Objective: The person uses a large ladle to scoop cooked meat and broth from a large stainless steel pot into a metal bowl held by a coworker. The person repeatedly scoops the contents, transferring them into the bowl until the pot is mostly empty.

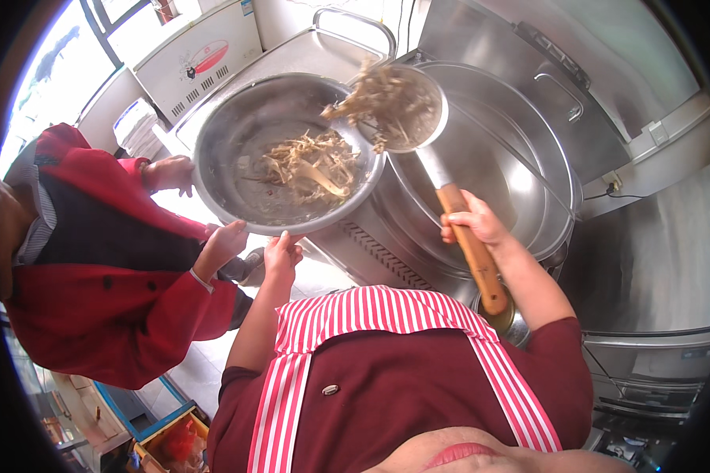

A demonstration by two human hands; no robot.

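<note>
My right hand (476, 222) grips the wooden handle (476, 254) of a large metal skimmer ladle (426, 106). The ladle is heaped with brown, bone-like scraps (384, 97), blurred by motion, some hanging over its left edge towards a wide metal basin (213, 195). More scraps and a long pale bone (316, 174) lie in the basin. My left hand (283, 251) holds the basin's near rim. Below and right of the ladle stands a big steel pot (559, 171) with cloudy liquid inside and a thin rod across it.
At the left, a co-worker in a red jacket (112, 307) holds the basin with both hands (222, 245). A steel table (278, 56) and a white chest freezer (195, 59) stand behind. A small round container (503, 313) sits under the handle's end. Crates (171, 437) are at lower left.
</note>
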